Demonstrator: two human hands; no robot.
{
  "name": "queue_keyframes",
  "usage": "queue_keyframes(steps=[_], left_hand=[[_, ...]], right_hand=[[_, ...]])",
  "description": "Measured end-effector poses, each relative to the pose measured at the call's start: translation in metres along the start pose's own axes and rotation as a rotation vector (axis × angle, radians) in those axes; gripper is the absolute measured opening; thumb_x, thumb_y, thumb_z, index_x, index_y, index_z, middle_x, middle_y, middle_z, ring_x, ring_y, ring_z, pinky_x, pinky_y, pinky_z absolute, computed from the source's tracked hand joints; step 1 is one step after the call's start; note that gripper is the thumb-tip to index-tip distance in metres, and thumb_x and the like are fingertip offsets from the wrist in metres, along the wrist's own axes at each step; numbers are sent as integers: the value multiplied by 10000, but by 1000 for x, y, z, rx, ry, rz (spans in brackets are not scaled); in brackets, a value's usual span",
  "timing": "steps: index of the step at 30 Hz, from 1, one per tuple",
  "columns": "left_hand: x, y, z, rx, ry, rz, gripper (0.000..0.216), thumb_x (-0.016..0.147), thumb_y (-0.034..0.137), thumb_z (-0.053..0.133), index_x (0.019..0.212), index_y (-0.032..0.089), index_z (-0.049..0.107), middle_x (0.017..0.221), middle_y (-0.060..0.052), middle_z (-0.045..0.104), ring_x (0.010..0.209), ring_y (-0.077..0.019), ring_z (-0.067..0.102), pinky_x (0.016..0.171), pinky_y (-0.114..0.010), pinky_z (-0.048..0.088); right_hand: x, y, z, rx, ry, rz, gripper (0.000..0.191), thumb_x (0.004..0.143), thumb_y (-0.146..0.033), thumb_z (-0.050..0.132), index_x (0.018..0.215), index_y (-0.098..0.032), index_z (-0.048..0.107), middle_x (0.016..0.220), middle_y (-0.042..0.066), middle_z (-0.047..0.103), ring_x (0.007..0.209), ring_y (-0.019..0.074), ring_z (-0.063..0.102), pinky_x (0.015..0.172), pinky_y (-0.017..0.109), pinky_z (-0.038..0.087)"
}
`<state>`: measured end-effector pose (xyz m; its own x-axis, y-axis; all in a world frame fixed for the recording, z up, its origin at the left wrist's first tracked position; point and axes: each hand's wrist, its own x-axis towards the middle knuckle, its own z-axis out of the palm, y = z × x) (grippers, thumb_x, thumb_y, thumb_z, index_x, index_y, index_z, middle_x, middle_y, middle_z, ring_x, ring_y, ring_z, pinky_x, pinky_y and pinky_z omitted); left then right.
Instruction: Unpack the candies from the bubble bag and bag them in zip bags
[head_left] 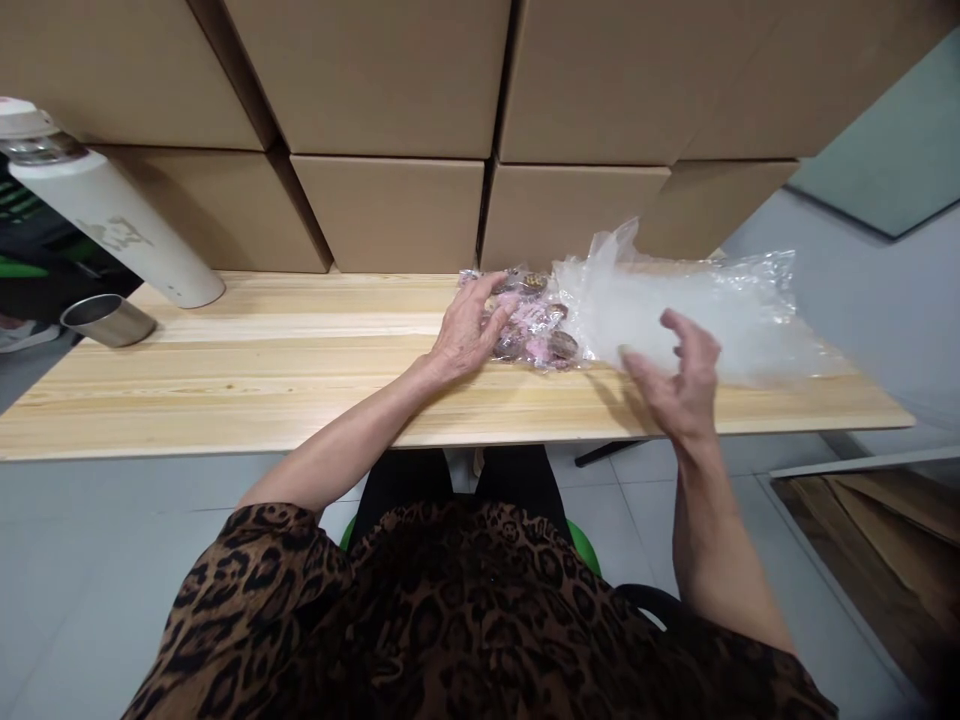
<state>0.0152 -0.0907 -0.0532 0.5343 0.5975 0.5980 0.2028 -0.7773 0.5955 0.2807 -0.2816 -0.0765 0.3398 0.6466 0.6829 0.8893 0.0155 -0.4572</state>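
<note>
- A small clear packet (534,325) of pink and brown pieces is seen lying on the wooden table (262,370), near its far edge, and is touched by the left hand (469,330), whose fingers are spread flat over it, not clenched.
- The right hand (679,375) is held open with fingers curled loosely, just at the near edge of a large crumpled clear plastic bag (697,305); nothing is gripped.
- The bag is laid directly right of the packet, touching it.
- Cardboard boxes (390,140) are stacked behind the table.
- A white bottle (112,215) and a steel cup (105,320) are seen at the far left.
</note>
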Motion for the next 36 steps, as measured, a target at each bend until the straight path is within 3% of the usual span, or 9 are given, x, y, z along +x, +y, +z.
queue_keyframes(steps=[3,5,10,15,18,22,27,32,36], left_hand=[[-3,2,6,-8,-8,9,611,1073,618,447,1450,160,596,1482,-181,675,1357,-269,643,1149,-443,509],[-5,2,9,-5,-7,12,601,1080,602,444,1445,152,603,1463,-179,688,1339,-267,650,1143,-447,513],[-6,3,12,9,14,10,582,1084,590,448,1426,151,618,1413,-171,713,1299,-255,663,1127,-425,518],[-6,6,11,-55,-1,-4,562,1076,561,477,1413,137,626,1359,-170,733,1187,-238,702,1073,-409,543],[-6,13,11,-128,-53,-24,577,1062,575,493,1394,127,642,1252,-156,772,1106,-237,723,1026,-413,563],[-11,34,10,-344,-196,-153,625,1042,684,472,1259,151,716,1239,-157,787,1080,-251,758,969,-414,604],[-48,63,-1,-711,-333,-458,730,1027,788,380,1388,217,657,1375,-183,750,1030,-258,803,820,-391,669],[-106,58,-22,-648,-14,-546,697,960,541,668,1546,188,535,1359,-170,769,1091,-260,794,896,-386,663],[-139,43,-57,-576,229,-713,671,934,434,634,1523,132,528,1101,-130,834,872,-221,808,781,-366,666]], right_hand=[[-2,11,10,-99,-310,-12,901,884,-778,667,1546,-177,555,1562,223,570,1458,435,505,1192,679,435],[-1,12,20,-104,-337,-47,791,940,-732,614,1496,-170,614,1528,221,611,1442,418,536,1211,659,427],[2,7,32,112,-165,-16,431,1004,-586,577,1058,-229,812,1126,130,803,1182,319,714,1126,554,523],[2,8,32,472,103,373,447,780,-646,833,801,-211,734,806,35,740,778,213,705,831,417,614],[5,-2,27,536,318,423,499,794,-689,808,821,-213,663,802,6,717,733,174,692,747,361,613],[0,-42,14,441,451,220,416,962,-645,675,946,-232,631,979,47,756,910,215,761,825,412,652],[-35,-108,19,200,136,-192,187,1088,-348,524,1134,-271,687,1167,108,775,1139,282,757,995,526,639],[-69,-163,47,116,-371,-439,384,1064,-207,454,1214,-333,785,1309,45,784,1240,274,739,1086,502,623],[-76,-186,56,94,-495,-493,364,1103,-290,462,1295,-374,760,1407,1,741,1320,249,706,1131,468,605]])
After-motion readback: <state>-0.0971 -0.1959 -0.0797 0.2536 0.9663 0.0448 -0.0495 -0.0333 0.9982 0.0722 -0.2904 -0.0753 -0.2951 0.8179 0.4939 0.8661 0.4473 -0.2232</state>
